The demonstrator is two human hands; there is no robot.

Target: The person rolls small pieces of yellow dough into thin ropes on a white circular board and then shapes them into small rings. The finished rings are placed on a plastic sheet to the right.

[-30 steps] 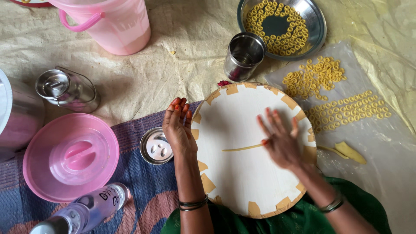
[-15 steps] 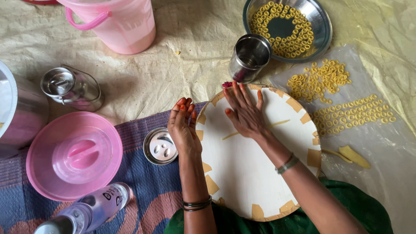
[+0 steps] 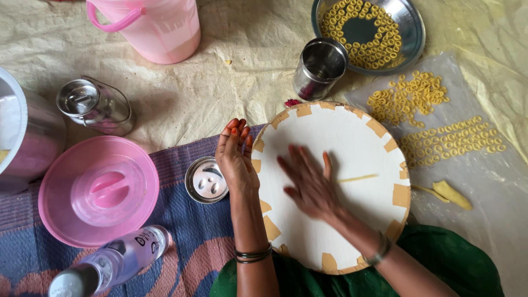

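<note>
The white round board [image 3: 352,143] had lots of bare room. A steel cup [image 3: 319,67] stood close at its top edge, and a small tin [image 3: 206,180] sat by its left.

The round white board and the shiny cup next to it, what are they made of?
The round white board looks like wood or stiff card with a matt white face and tan tape patches round its rim. The cup looks like polished steel: silvery, with bright reflections.
</note>
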